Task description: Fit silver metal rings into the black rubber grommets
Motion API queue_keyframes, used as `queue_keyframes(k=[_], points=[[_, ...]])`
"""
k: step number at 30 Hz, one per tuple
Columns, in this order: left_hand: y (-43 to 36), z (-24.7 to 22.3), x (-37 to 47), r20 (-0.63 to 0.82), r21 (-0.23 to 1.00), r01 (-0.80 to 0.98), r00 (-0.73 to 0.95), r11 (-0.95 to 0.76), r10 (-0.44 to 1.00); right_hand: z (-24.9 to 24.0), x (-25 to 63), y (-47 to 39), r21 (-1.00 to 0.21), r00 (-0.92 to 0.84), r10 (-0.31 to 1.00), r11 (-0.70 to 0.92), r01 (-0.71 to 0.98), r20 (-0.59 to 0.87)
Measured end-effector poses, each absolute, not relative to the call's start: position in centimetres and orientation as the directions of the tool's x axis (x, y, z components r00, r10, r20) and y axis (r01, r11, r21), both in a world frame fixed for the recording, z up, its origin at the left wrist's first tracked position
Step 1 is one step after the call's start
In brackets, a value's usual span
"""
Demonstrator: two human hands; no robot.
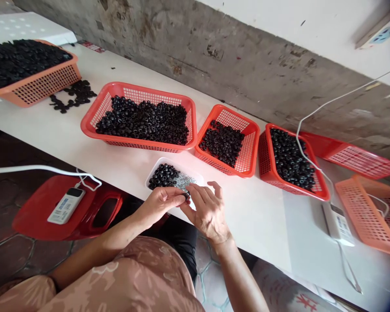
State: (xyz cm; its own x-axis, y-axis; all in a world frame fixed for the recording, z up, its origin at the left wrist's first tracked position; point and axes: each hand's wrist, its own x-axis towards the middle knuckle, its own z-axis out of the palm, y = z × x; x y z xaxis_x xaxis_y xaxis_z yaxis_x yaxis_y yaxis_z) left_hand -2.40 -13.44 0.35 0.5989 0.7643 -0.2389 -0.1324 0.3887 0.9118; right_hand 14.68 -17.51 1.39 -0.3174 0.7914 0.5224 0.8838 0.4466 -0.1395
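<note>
My left hand pinches a small black bead-like piece between thumb and fingertips. My right hand meets it from the other side, thumb and fingers bent in around the piece; anything tiny between those fingertips is hidden. Just beyond both hands sits a shallow white tray, partly covered by them. Black bead-like pieces with holes fill its left part. Tiny silvery metal bits, too small to tell apart, lie in its right part.
Red baskets of black pieces line the table's far side. An orange basket heaped with black parts stands left, loose parts beside it. Right are another orange basket, a power strip and a hanging white cable.
</note>
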Motion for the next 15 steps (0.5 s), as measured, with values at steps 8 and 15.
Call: queue_keyframes(k=[8, 15], points=[[-14.0, -0.1, -1.8, -0.264, 0.901, -0.147, 0.560, 0.407, 0.785, 1.3, 15.2, -17.1, 0.014, -0.520, 0.700, 0.590, 0.808, 0.490], [-14.0, 0.2, -1.8, -0.248, 0.891, -0.184, 0.566, 0.414, 0.786, 0.5, 16.0, -16.6, 0.060, -0.585, 0.601, 0.668, 0.742, 0.545]])
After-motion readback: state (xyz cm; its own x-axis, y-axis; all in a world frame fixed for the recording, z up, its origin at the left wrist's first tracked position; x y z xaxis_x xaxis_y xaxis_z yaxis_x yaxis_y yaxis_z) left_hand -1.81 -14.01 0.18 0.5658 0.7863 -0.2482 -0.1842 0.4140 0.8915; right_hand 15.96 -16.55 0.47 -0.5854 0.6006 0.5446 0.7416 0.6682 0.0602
